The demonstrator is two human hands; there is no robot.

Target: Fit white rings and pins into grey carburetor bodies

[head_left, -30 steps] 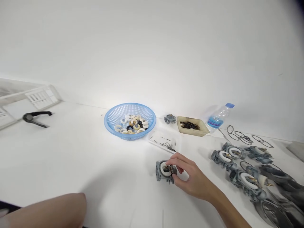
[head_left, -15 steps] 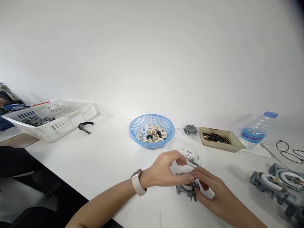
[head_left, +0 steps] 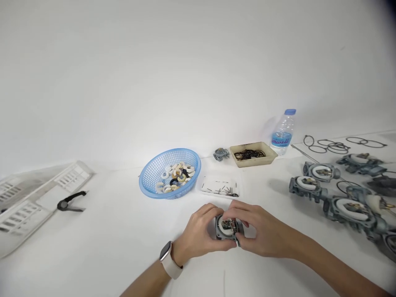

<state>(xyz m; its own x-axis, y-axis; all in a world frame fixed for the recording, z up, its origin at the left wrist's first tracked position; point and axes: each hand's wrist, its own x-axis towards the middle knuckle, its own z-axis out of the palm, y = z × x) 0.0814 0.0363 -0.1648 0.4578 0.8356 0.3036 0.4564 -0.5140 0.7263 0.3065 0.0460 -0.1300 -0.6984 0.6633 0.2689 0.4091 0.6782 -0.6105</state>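
A grey metal carburetor [head_left: 227, 227] with a white ring-shaped float and brass parts in its open face sits on the white table in front of me. My left hand [head_left: 202, 231] is wrapped round its left side, thumb along the near edge and fingers at the far edge. From the right, my right hand [head_left: 260, 229] grips the same carburetor, with thumb and fingertips at its right side and top. Whether a small part is pinched between those fingertips is hidden. Beyond my hands, a clear shallow tray [head_left: 216, 186] holds several small thin metal pins.
A blue basket [head_left: 147, 190] of floats stands at the back middle. Behind are another carburetor [head_left: 220, 154], a beige tray [head_left: 252, 163] of black rings and a water bottle [head_left: 282, 134]. Several carburetors [head_left: 351, 210] lie right; black pliers-like tool [head_left: 71, 202] and white crate [head_left: 46, 206] lie left.
My view has swung to the right, showing more carburetors and rings. My left hand has come down from above the carburetor to hold its left side; my right hand stays at it.
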